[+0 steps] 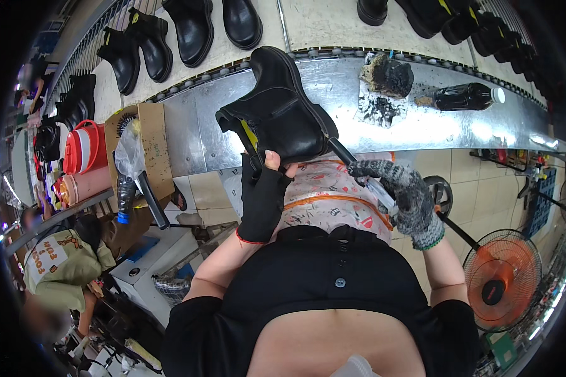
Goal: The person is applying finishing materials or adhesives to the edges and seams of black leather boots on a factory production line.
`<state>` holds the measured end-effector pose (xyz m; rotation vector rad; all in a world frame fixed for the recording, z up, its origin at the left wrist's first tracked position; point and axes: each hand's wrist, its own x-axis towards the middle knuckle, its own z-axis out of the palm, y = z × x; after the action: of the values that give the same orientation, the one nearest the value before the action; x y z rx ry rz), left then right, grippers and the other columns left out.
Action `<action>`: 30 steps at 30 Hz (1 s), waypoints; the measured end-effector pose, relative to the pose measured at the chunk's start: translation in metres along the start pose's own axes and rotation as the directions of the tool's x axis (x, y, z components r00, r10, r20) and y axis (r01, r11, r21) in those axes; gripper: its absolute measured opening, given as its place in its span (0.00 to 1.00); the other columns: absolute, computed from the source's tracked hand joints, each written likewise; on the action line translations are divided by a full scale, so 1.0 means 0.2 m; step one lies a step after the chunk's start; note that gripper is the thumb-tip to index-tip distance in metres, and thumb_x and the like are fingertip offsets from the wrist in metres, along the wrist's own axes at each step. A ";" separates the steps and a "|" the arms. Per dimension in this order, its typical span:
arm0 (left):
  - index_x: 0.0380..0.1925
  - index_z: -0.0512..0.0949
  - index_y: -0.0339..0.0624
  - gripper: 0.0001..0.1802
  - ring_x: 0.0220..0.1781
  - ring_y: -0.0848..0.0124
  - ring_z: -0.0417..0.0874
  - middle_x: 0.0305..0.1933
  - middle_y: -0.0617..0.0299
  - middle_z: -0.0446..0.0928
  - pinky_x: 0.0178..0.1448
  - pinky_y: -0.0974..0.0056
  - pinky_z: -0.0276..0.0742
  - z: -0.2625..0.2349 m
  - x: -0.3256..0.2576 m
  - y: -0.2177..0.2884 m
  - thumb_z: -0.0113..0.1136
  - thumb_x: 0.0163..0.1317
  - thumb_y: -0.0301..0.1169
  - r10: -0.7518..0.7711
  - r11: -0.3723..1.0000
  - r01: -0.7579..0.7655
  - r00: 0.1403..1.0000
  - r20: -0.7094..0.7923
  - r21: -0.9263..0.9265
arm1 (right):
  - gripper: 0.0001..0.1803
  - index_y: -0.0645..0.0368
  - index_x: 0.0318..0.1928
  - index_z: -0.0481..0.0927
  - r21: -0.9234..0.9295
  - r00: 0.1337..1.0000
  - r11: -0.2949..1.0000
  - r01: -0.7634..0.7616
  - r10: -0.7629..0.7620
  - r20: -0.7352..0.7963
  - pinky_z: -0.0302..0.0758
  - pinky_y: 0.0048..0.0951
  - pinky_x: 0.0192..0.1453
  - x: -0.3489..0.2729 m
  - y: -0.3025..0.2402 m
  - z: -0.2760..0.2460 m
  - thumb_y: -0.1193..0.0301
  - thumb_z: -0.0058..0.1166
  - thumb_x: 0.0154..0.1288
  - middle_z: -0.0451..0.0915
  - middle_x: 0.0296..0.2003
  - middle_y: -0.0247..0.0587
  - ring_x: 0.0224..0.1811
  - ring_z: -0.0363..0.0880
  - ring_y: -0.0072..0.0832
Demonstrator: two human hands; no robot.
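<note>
My left hand [263,196], in a black fingerless glove, grips a black ankle boot [277,107] by its opening and holds it up with the sole turned away from me. My right hand [409,201], in a grey knitted glove, holds a thin tool with a pale handle [378,188]. The tool's dark shaft touches the boot's heel at its lower right. The tool's tip is hidden against the boot.
A metal conveyor edge [333,81] runs across in front, with several black boots [188,28] on the belt. A dark brush block [387,75] and a dark bottle [465,96] lie on the metal ledge. A cardboard box [151,144] stands at left, an orange fan [503,276] at right.
</note>
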<state>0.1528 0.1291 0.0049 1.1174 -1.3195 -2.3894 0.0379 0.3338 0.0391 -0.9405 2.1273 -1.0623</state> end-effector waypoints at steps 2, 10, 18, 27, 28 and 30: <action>0.52 0.69 0.35 0.23 0.48 0.73 0.76 0.48 0.61 0.73 0.56 0.66 0.74 0.02 0.01 0.02 0.48 0.69 0.44 -0.004 1.000 0.004 1.000 -0.001 -0.030 | 0.28 0.59 0.49 0.78 0.176 0.993 0.981 0.084 -0.066 -0.102 0.75 0.33 0.48 -0.03 0.05 0.04 0.50 0.37 0.67 0.80 0.43 0.49 0.43 0.81 0.41; 0.50 0.69 0.39 0.19 0.45 0.75 0.78 0.47 0.62 0.73 0.50 0.70 0.79 0.03 0.04 0.08 0.53 0.66 0.41 0.030 0.987 -0.022 0.998 0.048 -0.156 | 0.43 0.62 0.52 0.75 0.241 0.994 0.968 0.063 -0.040 -0.099 0.73 0.38 0.52 -0.10 0.04 0.09 0.35 0.29 0.61 0.78 0.47 0.51 0.48 0.78 0.45; 0.49 0.70 0.38 0.23 0.41 0.72 0.80 0.42 0.59 0.76 0.45 0.70 0.80 -0.10 0.07 0.10 0.49 0.67 0.46 0.030 0.996 -0.028 0.999 0.025 -0.086 | 0.28 0.62 0.61 0.63 0.794 0.958 0.595 -0.121 0.278 -0.063 0.72 0.18 0.26 -0.12 0.05 0.04 0.69 0.54 0.63 0.76 0.42 0.44 0.23 0.72 0.17; 0.38 0.79 0.35 0.25 0.32 0.69 0.80 0.30 0.58 0.79 0.36 0.67 0.73 -0.93 0.73 0.22 0.49 0.67 0.48 0.807 0.443 -0.225 0.521 -0.277 0.868 | 0.35 0.53 0.68 0.51 0.656 0.816 0.754 0.047 0.350 -0.461 0.71 0.19 0.18 0.11 0.51 0.17 0.74 0.52 0.64 0.71 0.30 0.30 0.20 0.69 0.15; 0.38 0.79 0.34 0.24 0.32 0.68 0.80 0.31 0.57 0.80 0.39 0.67 0.73 -0.96 0.81 0.23 0.49 0.67 0.47 0.944 0.188 -0.381 0.325 -0.059 0.905 | 0.33 0.54 0.68 0.52 0.632 0.821 0.775 -0.008 0.366 -0.438 0.71 0.19 0.18 0.14 0.54 0.19 0.74 0.51 0.65 0.71 0.29 0.30 0.21 0.69 0.15; 0.34 0.79 0.35 0.22 0.33 0.67 0.80 0.31 0.55 0.80 0.41 0.66 0.74 -0.81 0.85 0.35 0.49 0.67 0.46 0.842 0.465 -0.509 0.506 -0.185 0.724 | 0.30 0.55 0.67 0.55 0.669 0.787 0.741 0.050 0.384 -0.483 0.72 0.19 0.22 0.17 0.62 0.27 0.75 0.48 0.66 0.74 0.32 0.31 0.23 0.71 0.15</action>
<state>0.1331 -0.1001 -0.0805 0.9256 -1.8562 -0.9420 0.0171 0.3372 -0.0993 -0.0281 1.9545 -2.0199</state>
